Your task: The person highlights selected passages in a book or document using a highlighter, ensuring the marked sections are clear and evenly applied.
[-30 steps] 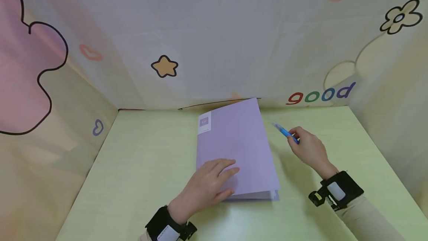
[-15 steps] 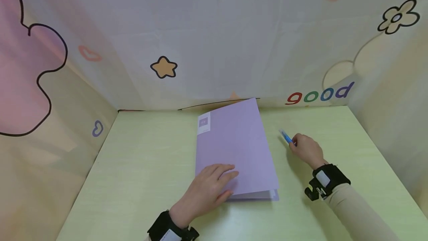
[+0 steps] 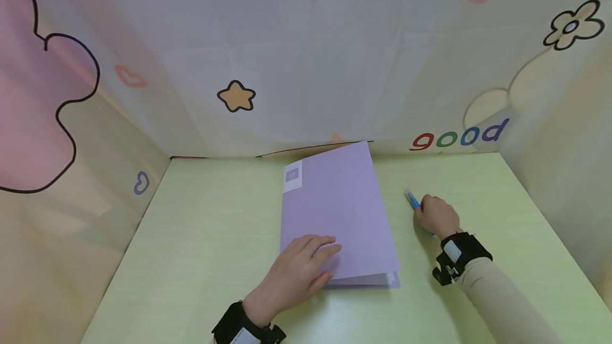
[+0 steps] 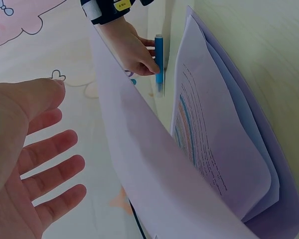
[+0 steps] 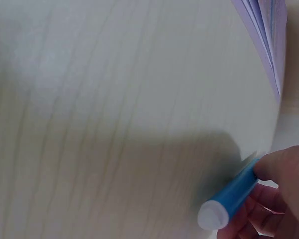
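Note:
A purple folder with a white label in its upper left corner lies at the middle of the table. Its front cover stands partly lifted, and printed sheets show inside in the left wrist view. Over the folder's lower left part, my left hand spreads relaxed fingers and grips nothing. To the right of the folder, my right hand pinches a blue marker between thumb and fingers, low over the table. The marker's white end points toward the right wrist camera; its middle is partly hidden by the fingers.
The pale green table is bounded at the back by a printed curtain with drawings and the word "good". Fabric also hangs along both sides. The folder's top edge reaches close to the back curtain.
My right hand has drawn the blue marker slightly right and nearer to me, lower toward the table. My left hand and the folder have barely moved.

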A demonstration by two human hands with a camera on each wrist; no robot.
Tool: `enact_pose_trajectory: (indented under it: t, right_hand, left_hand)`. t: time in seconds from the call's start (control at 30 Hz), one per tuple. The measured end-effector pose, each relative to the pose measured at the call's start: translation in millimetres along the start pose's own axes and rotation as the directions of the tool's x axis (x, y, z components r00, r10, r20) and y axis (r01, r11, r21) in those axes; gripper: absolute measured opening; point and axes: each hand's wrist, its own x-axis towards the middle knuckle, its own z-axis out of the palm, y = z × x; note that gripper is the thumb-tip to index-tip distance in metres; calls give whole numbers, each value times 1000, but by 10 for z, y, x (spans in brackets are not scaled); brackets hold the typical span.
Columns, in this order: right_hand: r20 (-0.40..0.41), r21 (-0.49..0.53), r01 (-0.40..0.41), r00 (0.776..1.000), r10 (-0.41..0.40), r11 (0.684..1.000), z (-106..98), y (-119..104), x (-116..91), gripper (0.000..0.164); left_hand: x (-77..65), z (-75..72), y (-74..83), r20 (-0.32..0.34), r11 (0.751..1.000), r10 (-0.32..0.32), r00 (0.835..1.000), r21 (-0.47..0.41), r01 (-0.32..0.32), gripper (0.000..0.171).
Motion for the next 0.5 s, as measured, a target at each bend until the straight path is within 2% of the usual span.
enact_pose_trajectory:
  t: [0.5]
  right_hand:
    - [-31,7,11,999,-11,1000,50,-1,-34,20]
  left_hand:
    - [41,-25,-71,26,1000,24,999,7,-24,48]
